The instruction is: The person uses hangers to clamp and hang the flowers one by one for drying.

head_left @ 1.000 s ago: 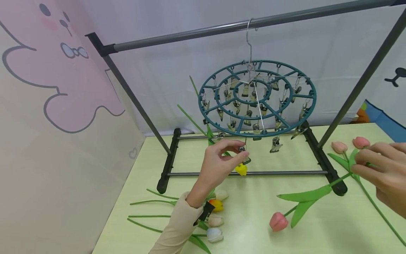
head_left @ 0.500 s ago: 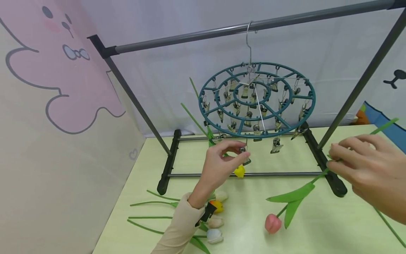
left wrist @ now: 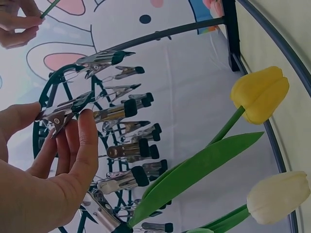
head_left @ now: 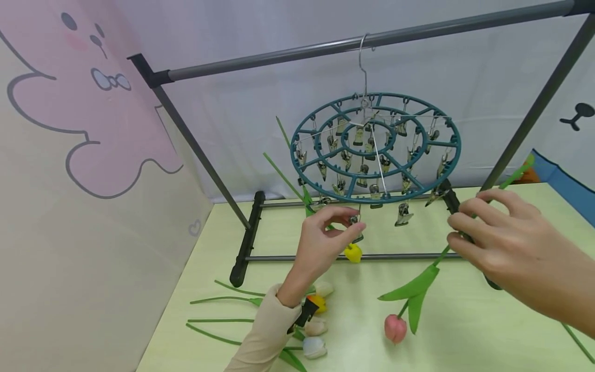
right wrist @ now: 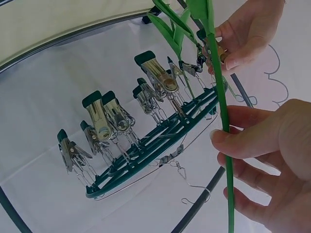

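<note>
My left hand (head_left: 318, 240) pinches a metal clip (left wrist: 63, 112) between thumb and fingers, at the front of the round green clip hanger (head_left: 386, 199). My right hand (head_left: 513, 248) holds an artificial pink tulip (head_left: 395, 328) by its green stem (right wrist: 223, 97), flower head down. The tulip is to the right of the left hand, below the hanger's rim. Several other clips dangle from the hanger, including a free clip (head_left: 403, 214) at the front. A yellow tulip (left wrist: 262, 94) and a white tulip (left wrist: 279, 196) hang head down on the left side.
The hanger's hook (head_left: 363, 62) sits on the grey bar (head_left: 260, 58) of a standing rack. Its black feet (head_left: 246, 240) rest on a pale table (head_left: 176, 305). Several tulips (head_left: 314, 347) lie at the front left. Another green stem (head_left: 577, 342) shows at the right.
My right hand has moved left toward the hanger, bringing the pink tulip with it. The left hand keeps its pinch on the clip in about the same place.
</note>
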The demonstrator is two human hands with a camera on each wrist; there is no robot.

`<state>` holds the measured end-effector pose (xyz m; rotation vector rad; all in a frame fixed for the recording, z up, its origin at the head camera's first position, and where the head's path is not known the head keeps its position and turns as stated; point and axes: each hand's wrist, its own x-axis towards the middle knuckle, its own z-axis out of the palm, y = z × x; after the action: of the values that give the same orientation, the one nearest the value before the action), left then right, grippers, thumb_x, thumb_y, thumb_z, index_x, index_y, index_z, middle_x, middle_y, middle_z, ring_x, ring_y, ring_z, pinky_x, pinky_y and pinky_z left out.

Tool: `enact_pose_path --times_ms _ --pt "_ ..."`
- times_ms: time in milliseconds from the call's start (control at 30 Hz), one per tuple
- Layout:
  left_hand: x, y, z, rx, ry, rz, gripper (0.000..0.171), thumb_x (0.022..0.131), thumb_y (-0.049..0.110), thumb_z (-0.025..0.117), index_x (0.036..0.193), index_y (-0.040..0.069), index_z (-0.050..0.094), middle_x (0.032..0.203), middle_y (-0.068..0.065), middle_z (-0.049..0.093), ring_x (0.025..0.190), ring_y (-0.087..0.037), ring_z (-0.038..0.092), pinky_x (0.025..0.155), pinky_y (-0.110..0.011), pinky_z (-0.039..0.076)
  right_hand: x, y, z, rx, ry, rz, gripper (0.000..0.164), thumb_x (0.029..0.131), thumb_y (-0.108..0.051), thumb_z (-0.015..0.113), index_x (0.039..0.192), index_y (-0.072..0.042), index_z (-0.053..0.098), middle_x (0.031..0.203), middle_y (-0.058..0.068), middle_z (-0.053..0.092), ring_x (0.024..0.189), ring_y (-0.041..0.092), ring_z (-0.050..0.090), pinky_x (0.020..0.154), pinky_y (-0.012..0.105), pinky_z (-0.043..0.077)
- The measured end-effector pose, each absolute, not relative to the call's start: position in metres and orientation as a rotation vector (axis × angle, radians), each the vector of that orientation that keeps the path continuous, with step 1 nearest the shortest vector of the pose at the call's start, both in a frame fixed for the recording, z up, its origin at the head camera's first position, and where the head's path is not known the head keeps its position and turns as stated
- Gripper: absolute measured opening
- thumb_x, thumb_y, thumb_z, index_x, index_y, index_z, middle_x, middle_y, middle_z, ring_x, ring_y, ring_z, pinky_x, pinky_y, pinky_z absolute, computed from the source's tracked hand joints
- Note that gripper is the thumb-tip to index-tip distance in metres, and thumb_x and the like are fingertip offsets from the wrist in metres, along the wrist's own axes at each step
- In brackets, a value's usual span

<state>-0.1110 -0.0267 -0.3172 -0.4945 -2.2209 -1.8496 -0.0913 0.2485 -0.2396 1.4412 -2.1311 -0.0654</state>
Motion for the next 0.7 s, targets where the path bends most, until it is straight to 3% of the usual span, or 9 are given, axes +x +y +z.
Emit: enact_pose_path --times_ms 33,67,133,367,400,700 --pt "-0.111 -0.027 -0.317 -0.491 -2.219 -1.851 0.026 0.085 0.015 0.071 0.109 0.005 0.067 0.107 -0.003 0.064 0.089 -0.013 0.059 0.073 -0.031 0.057 -0.091 0.247 -0.239 1.447 -2.143 -0.061 0.015 0.076 0.018 0.057 0.08 0.004 0.062 0.087 0.021 0.057 0.084 0.042 0.048 0.08 0.059 0.038" --pt "-0.111 -0.027 -0.317 -0.489 -2.215 -1.852 0.026 0.085 0.015 0.071 0.109 0.005 0.067 0.107 -0.003 0.064 0.089 -0.013 0.059 0.072 -0.031 0.057 -0.09 0.245 -0.237 1.453 -2.154 -0.057 0.025 0.061 0.018 0.068 0.08 0.004 0.061 0.087 0.022 0.057 0.085 0.042 0.048 0.081 0.059 0.038" --pt "-0.111 -0.026 -0.317 -0.482 -2.207 -1.849 0.026 0.085 0.015 0.072 0.109 0.006 0.067 0.108 -0.003 0.063 0.089 -0.013 0.059 0.072 -0.031 0.057 -0.09 0.241 -0.234 1.463 -2.155 -0.061 0.041 0.046 0.015 0.079 0.08 0.004 0.06 0.086 0.021 0.057 0.084 0.042 0.048 0.081 0.059 0.038" --pt "-0.112 -0.027 -0.313 -0.423 -2.23 -1.798 0.026 0.085 0.018 0.072 0.108 0.008 0.068 0.106 -0.004 0.064 0.088 -0.014 0.059 0.071 -0.028 0.056 -0.092 0.23 -0.227 1.5 -2.088 -0.112 0.039 0.046 0.011 0.081 0.078 0.004 0.059 0.084 0.02 0.057 0.085 0.04 0.048 0.084 0.059 0.039" --pt "-0.112 -0.027 -0.313 -0.41 -2.24 -1.792 0.026 0.085 0.017 0.072 0.108 0.007 0.068 0.106 -0.003 0.065 0.088 -0.014 0.059 0.071 -0.027 0.056 -0.092 0.229 -0.227 1.499 -2.082 -0.122 0.046 0.039 0.01 0.085 0.077 0.003 0.059 0.083 0.019 0.057 0.085 0.039 0.048 0.084 0.059 0.039" --pt "-0.116 -0.027 -0.313 -0.37 -2.268 -1.79 0.027 0.085 0.01 0.071 0.11 0.001 0.065 0.108 -0.011 0.064 0.09 -0.02 0.058 0.072 -0.029 0.056 -0.091 0.219 -0.221 1.512 -2.026 -0.177 0.046 0.039 0.003 0.091 0.075 0.001 0.063 0.083 0.018 0.057 0.085 0.039 0.051 0.087 0.062 0.038"
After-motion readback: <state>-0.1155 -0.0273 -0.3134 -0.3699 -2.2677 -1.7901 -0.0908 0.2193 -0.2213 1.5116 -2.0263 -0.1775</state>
